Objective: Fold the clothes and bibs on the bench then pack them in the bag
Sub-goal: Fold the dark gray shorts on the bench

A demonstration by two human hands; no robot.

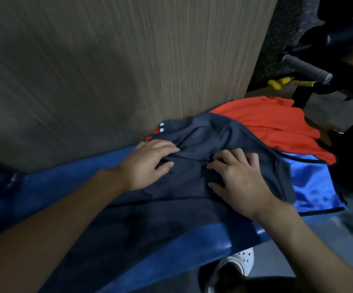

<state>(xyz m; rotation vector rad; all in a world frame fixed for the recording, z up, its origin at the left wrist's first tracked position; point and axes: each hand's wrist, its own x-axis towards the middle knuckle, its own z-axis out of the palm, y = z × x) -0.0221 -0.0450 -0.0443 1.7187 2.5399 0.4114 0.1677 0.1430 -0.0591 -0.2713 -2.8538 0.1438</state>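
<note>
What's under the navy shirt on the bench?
An orange garment and a shiny blue bib poke out from under the navy shirt, on the blue bench. Anything else beneath is covered.

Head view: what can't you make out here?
- Bag: outside the head view.
- Orange cloth: head view, partly under the shirt.
- Blue bib: head view, mostly under the shirt.
- Right hand: head view, pinching or pressing unclear; fingertips sink in folds.
- Shoe: head view, partly behind the bench.
</note>
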